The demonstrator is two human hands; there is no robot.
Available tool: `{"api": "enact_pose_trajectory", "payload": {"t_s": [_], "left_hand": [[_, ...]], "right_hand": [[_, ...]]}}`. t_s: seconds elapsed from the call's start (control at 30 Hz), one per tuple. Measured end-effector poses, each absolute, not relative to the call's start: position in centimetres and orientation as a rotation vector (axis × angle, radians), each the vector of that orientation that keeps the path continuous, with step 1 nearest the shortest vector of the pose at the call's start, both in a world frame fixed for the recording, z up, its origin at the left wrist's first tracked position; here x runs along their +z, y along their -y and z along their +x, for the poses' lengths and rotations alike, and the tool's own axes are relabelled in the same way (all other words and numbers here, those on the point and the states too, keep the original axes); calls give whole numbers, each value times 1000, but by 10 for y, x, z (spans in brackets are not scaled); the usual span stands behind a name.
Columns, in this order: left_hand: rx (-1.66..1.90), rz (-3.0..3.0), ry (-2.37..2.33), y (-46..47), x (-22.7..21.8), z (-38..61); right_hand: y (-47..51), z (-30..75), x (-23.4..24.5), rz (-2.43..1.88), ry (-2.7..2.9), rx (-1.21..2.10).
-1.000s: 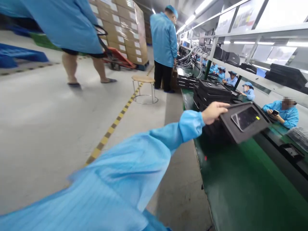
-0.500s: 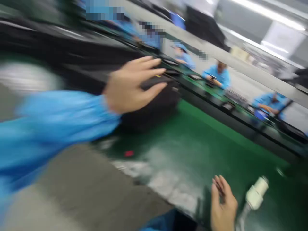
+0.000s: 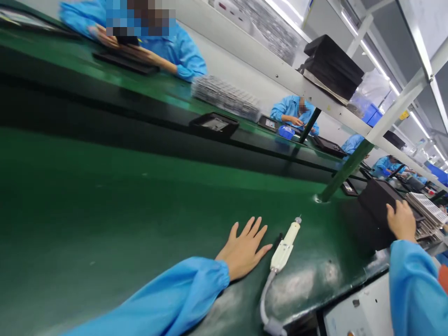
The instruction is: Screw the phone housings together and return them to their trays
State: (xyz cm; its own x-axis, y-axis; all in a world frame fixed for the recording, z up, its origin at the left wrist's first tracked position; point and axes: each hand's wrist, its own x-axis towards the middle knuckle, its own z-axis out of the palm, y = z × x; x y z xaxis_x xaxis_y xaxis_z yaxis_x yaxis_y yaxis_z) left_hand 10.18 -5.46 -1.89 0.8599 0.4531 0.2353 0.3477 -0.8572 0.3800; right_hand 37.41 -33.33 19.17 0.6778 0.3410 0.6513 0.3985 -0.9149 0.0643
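Observation:
My left hand (image 3: 245, 247) lies palm down over the green bench top with its fingers spread, holding nothing. Just right of it is a cream electric screwdriver (image 3: 285, 247), its thin bit pointing away and its grey cable running toward the near edge. At the far right, my right hand (image 3: 402, 221) reaches to a stack of black trays (image 3: 374, 210). Its thumb stands apart from the fingers, and it seems to touch the stack's near side; a firm hold does not show.
A slanting green and white post (image 3: 345, 172) rises from the bench (image 3: 122, 224). Pale slotted trays (image 3: 427, 210) are piled beyond the black stack. Across a dark gap, co-workers in blue (image 3: 189, 56) sit at another bench with a black tray (image 3: 214, 125). A shelf (image 3: 273, 70) hangs above.
The view has swung to the right. My left hand has gone from over black objects at the left to beside the screwdriver. My right hand has moved from near the screwdriver to the black trays.

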Motion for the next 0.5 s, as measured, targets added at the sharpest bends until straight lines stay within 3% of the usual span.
{"api": "enact_pose_trajectory", "payload": {"t_s": [0.17,0.27,0.37,0.5], "left_hand": [[441,2743,-622,49,-23,99],[378,2777,-640,49,-24,100],[369,2800,-645,49,-25,102],[434,2801,-623,46,-30,104]], "right_hand": [[368,430,228,-2999,402,-980],[365,418,226,-3014,456,-1009],[348,357,183,-2863,663,-1149],[306,251,85,-2559,1092,-1313]]}}
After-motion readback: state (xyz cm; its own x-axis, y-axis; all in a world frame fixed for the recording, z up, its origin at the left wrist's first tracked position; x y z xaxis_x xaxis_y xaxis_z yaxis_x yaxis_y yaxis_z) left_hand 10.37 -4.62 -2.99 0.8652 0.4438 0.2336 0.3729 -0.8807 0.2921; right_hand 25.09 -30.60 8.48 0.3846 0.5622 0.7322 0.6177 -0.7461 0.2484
